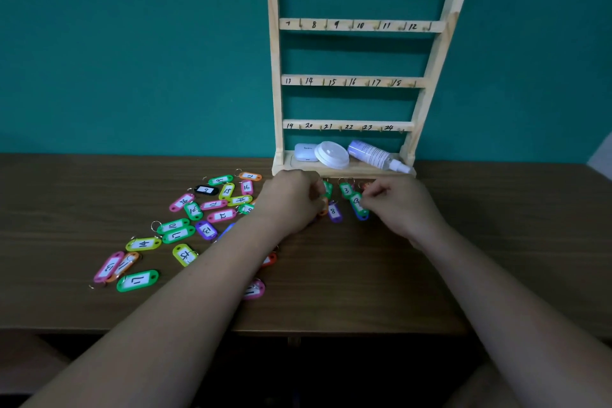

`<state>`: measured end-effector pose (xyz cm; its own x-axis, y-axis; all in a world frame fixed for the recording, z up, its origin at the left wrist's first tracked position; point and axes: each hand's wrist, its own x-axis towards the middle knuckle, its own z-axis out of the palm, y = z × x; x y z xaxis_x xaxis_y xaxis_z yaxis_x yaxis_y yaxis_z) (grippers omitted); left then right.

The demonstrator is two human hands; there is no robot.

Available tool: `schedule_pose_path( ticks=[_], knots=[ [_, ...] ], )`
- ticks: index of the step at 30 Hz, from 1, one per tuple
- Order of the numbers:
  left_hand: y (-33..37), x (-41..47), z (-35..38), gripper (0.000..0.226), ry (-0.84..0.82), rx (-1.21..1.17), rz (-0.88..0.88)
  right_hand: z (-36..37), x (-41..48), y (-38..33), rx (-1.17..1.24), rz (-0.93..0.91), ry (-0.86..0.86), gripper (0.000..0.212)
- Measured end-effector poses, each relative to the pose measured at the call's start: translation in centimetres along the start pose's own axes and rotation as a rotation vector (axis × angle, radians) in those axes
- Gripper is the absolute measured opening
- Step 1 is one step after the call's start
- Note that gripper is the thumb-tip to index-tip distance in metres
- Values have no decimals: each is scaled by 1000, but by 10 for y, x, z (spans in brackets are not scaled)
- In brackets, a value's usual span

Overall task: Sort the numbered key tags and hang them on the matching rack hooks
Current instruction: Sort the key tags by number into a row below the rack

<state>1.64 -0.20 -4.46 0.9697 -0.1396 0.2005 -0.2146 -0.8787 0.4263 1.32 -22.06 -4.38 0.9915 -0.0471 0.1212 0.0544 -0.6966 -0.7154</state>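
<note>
A wooden rack [351, 81] with rows of hooks numbered 1 to 24 stands against the teal wall; every hook is bare. Several coloured numbered key tags [175, 232] lie scattered on the table to the left. A small group lies just in front of the rack base: a green tag 3 [346, 190], a purple tag 8 [334, 211] and a green tag [357, 201] over a blue one. My left hand [291, 204] has its fingers curled on a green tag [328, 189] in that group. My right hand [397, 205] pinches the green tag beside tag 3.
On the rack's bottom shelf lie a white earbud case [304, 152], a white round lid [331, 154] and a spray bottle [377, 155]. The brown table [496, 242] extends to the right; its front edge is near my forearms. More tags lie partly hidden under my left arm.
</note>
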Motion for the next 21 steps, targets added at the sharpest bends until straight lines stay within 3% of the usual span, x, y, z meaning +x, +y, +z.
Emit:
schedule_pose_path(
  ticks=[9, 21],
  knots=[
    [1, -1, 2, 14, 56, 62, 17, 11, -4, 2, -226, -102, 81, 8],
    [-2, -5, 2, 16, 55, 67, 9, 16, -8, 0, -291, -156, 89, 6]
  ],
)
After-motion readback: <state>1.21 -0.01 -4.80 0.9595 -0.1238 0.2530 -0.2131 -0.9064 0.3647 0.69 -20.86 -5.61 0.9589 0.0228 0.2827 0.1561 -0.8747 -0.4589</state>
